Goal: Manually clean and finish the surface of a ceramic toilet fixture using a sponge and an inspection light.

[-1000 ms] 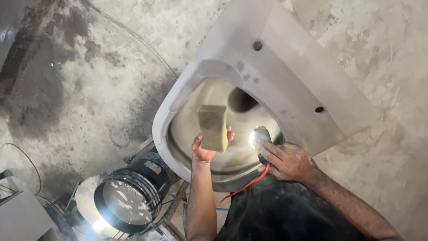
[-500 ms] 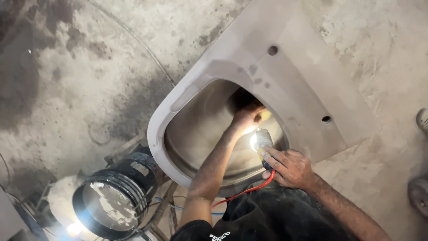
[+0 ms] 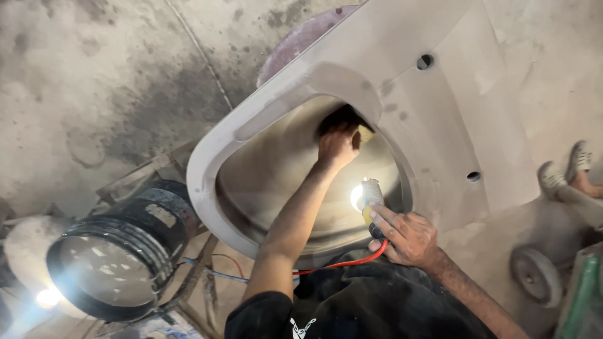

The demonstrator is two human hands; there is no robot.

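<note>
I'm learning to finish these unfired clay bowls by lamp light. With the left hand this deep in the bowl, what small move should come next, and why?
Probably tilt the lit lamp in the right hand up toward the dark outlet hole. The left hand presses a sponge-like pad at that hole's edge, and the glow falls mostly on the bowl wall below it, leaving the hole in shadow.

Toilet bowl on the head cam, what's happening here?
A person works inside an unglazed grey toilet bowl. The left hand reaches deep into the bowl, pressed at the dark drain opening; whether it holds anything cannot be told. The right hand grips a lit lamp with a red cord at the rim. A black bucket of water stands beside.
</note>
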